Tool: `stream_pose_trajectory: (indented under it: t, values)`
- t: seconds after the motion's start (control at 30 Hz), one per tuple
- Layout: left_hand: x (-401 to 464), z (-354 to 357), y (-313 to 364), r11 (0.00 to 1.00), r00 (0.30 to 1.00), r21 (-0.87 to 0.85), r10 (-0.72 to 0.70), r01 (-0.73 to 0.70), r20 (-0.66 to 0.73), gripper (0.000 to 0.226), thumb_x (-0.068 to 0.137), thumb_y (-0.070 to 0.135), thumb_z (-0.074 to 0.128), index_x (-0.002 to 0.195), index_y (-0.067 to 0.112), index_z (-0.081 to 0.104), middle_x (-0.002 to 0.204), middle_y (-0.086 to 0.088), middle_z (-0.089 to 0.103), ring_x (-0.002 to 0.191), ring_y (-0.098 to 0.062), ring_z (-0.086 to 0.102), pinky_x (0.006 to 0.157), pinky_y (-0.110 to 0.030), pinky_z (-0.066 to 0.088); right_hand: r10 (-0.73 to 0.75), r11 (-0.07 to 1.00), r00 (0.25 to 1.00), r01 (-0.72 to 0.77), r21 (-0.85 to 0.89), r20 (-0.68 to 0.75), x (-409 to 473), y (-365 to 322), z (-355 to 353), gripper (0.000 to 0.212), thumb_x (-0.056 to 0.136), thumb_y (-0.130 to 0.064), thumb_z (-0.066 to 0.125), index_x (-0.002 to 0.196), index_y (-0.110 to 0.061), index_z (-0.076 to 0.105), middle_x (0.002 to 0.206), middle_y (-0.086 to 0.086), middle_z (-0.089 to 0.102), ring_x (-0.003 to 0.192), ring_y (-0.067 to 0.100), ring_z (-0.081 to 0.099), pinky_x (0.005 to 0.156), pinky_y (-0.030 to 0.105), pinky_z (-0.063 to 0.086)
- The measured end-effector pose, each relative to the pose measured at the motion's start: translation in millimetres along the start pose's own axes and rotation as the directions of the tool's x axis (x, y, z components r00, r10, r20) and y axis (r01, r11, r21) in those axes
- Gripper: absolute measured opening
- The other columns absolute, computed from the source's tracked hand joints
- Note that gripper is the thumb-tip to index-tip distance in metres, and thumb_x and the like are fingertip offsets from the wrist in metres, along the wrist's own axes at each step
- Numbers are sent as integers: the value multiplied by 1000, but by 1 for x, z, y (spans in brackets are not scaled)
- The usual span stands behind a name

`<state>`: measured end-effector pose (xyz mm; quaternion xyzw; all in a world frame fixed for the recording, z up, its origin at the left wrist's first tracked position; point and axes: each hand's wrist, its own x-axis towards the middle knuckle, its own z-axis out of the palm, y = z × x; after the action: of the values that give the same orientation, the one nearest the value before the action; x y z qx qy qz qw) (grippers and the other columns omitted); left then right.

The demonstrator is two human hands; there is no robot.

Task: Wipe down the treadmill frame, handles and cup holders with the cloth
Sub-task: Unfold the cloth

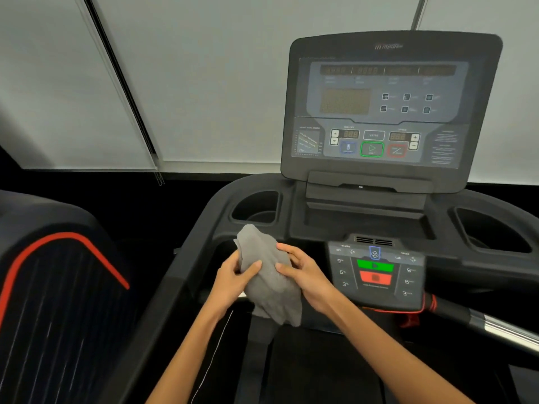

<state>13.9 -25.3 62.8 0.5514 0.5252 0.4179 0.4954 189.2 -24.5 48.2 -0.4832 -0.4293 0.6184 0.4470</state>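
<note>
A grey cloth hangs bunched between both my hands, in front of the treadmill's left side. My left hand grips its left edge with the thumb over the fabric. My right hand holds its right side, fingers curled into the folds. The black treadmill frame curves around the hands. The left cup holder lies just above the cloth, and the right cup holder sits at the far right. A silver and black handle runs out at the lower right.
The console screen stands upright at the back right. A small keypad with green and red buttons sits right of my hands, with a red safety cord below it. Another machine with a red stripe stands at left. White blinds cover the window behind.
</note>
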Motion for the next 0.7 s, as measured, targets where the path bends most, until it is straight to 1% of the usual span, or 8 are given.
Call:
stream_pose_trajectory:
  t: [0.1,0.17,0.23,0.33,0.4,0.5,0.6,0.7]
  values:
    - [18,-2,-25,992,1000,126,-2,2,-7,36,87,19,66,119,30,53,102,15,65,93,3,63,71,-13,51,-81,980,996,71,-187,-48,14,14,0,42,92,-6,59,129,-26,55,122,-12,55,104,5,59,81,20,53]
    - [31,-2,-43,974,999,226,-5,16,-49,33,87,18,67,115,31,55,98,14,66,92,-3,65,74,-19,54,-86,959,993,62,-276,-75,25,27,0,40,93,-6,59,127,-27,56,119,-14,54,99,8,62,80,24,55]
    - [43,0,-58,934,996,356,-11,40,-85,29,86,20,67,114,24,60,94,11,67,88,-8,65,74,-23,54,-123,902,987,67,-427,-105,36,40,1,39,91,-5,60,124,-25,57,117,-9,57,97,8,62,83,25,54]
    - [55,5,-72,850,988,518,-26,101,-151,34,87,27,65,118,16,58,99,3,69,92,-14,65,81,-32,52,-247,782,962,126,-610,-117,50,56,6,36,88,-1,61,122,-13,60,107,-5,57,90,-1,54,82,9,41]
    - [58,9,-76,763,985,633,-31,134,-171,34,89,31,61,118,13,55,104,0,67,100,-19,61,89,-37,46,-301,715,947,148,-684,-110,56,61,11,33,90,0,58,122,-8,59,107,-3,56,89,0,52,81,4,38]
    - [55,15,-77,678,977,713,-38,178,-208,34,92,32,57,119,14,48,110,-2,61,109,-21,53,93,-36,32,-306,641,949,147,-754,-74,60,72,16,33,94,-3,52,126,-10,56,116,-1,51,101,11,51,90,17,42]
    - [50,18,-77,691,969,699,-12,185,-245,41,89,32,61,123,17,42,121,1,53,116,-17,45,96,-36,31,-308,539,949,121,-834,-62,61,84,17,27,96,-10,49,121,-14,57,122,-2,42,105,18,48,83,16,36]
    - [47,14,-84,689,975,715,58,117,-215,49,89,32,61,132,24,39,131,5,43,123,-17,38,97,-38,33,-376,433,926,144,-890,-33,61,88,15,21,96,-12,52,113,-11,62,134,4,40,116,23,45,96,31,40]
